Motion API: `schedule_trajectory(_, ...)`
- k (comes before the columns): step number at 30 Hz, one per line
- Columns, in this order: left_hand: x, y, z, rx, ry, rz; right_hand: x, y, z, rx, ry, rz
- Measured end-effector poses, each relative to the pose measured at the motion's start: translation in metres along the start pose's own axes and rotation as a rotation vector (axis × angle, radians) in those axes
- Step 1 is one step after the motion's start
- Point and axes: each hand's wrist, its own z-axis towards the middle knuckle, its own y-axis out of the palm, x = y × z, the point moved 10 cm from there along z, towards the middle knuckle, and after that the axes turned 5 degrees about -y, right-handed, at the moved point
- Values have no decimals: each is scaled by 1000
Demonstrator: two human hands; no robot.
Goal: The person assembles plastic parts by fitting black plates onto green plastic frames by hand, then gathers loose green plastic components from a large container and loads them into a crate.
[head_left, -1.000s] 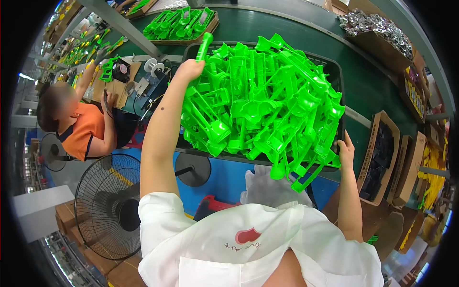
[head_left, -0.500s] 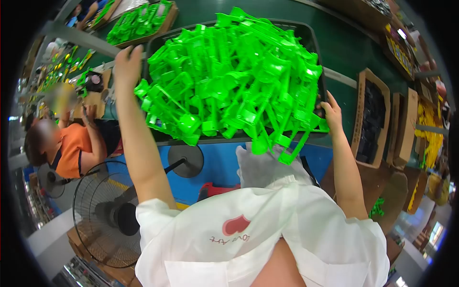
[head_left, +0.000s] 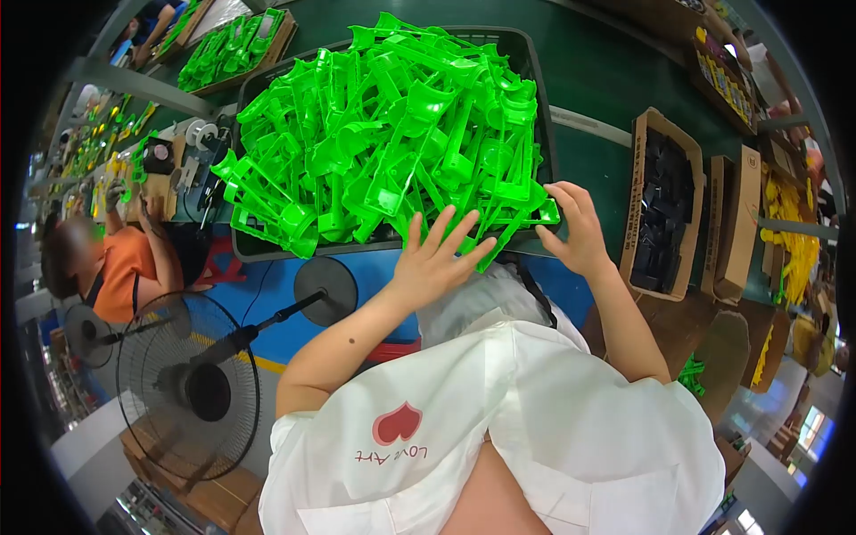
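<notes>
A dark plastic crate stands on the bench in front of me, heaped with bright green plastic parts. My left hand is at the crate's front edge with its fingers spread over the nearest green parts; whether it presses on them I cannot tell. At the front right corner is my right hand, thumb and fingers apart around the end of a green part that sticks out there. No firm grip on that part shows.
On the right lies a cardboard box of black parts. Another box of green parts sits at the back left. A standing fan is at my lower left, and a person in orange sits beyond it.
My left hand has left the crate's left side and come round to its front edge, fingers spreading. The right hand has moved from the right side to the front right corner. The view has shifted.
</notes>
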Motion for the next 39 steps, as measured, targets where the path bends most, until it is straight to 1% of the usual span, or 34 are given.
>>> schedule_trajectory(1, 1, 0, 5, 54, 1, -4, 9, 4, 1, -8, 34, -2)
schedule_trajectory(4, -2, -1, 29, 91, -65, 48, 78, 13, -7, 186, 233, 25)
schedule_trajectory(5, -2, -5, 40, 117, -121, 45, 102, 17, -10, 282, 304, 122)
schedule_trajectory(8, 1, -1, 77, 148, -234, 144, 169, 91, -25, 13, 695, 555)
schedule_trajectory(9, 5, -2, 88, 203, -255, 164, 145, 72, -12, 95, 496, 444)
schedule_trajectory(10, 7, 3, 97, 203, -268, 178, 154, 84, -20, -8, 662, 450)
schedule_trajectory(12, 12, 15, 109, 197, -295, 191, 151, 84, -21, 18, 610, 450)
schedule_trajectory(14, 17, 24, 111, 200, -308, 225, 131, 72, -25, 69, 539, 371)
schedule_trajectory(16, 16, 28, 110, 194, -316, 231, 122, 75, -34, 85, 499, 413)
schedule_trajectory(18, 16, 29, 106, 151, -323, 225, 118, 85, -37, -113, 430, 594)
schedule_trajectory(21, 21, 24, 105, 140, -343, 157, 138, 71, -57, 4, 503, 749)
schedule_trajectory(22, 28, 15, 103, 170, -348, 158, 152, 70, -72, -34, 789, 871)
schedule_trajectory(24, 41, -3, 94, 232, -365, 160, 174, 66, -86, -355, 836, 675)
schedule_trajectory(25, 35, -4, 79, 248, -415, 194, 177, 46, -78, -283, 866, 635)
schedule_trajectory(26, 26, -15, 60, 333, -501, 180, 179, 29, -71, -213, 892, 599)
schedule_trajectory(27, 15, -26, 40, 418, -584, 170, 192, 18, -61, -72, 864, 513)
schedule_trajectory(28, 4, -38, 24, 501, -664, 161, 197, 13, -49, 69, 873, 575)
schedule_trajectory(30, -9, -44, 14, 526, -710, 174, 214, 49, -39, 118, 1120, 1034)
schedule_trajectory(31, -14, -47, 10, 539, -737, 178, 218, 67, -32, 79, 1136, 1221)
schedule_trajectory(33, -15, -27, 36, 333, -695, 171, 228, 109, -16, -11, 1140, 1598)
schedule_trajectory(34, -15, -15, 50, 234, -673, 170, 252, 116, -11, -8, 1090, 1455)
schedule_trajectory(36, -24, 3, 55, 238, -696, 131, 287, 125, 1, -6, 984, 1170)
schedule_trajectory(37, -28, 5, 57, 244, -708, 113, 277, 86, 19, 175, 897, 975)
schedule_trajectory(38, -30, 4, 56, 242, -723, 123, 273, 54, 36, 296, 751, 797)
schedule_trajectory(39, -26, 1, 55, 236, -737, 130, 275, 37, 62, 331, 560, 693)
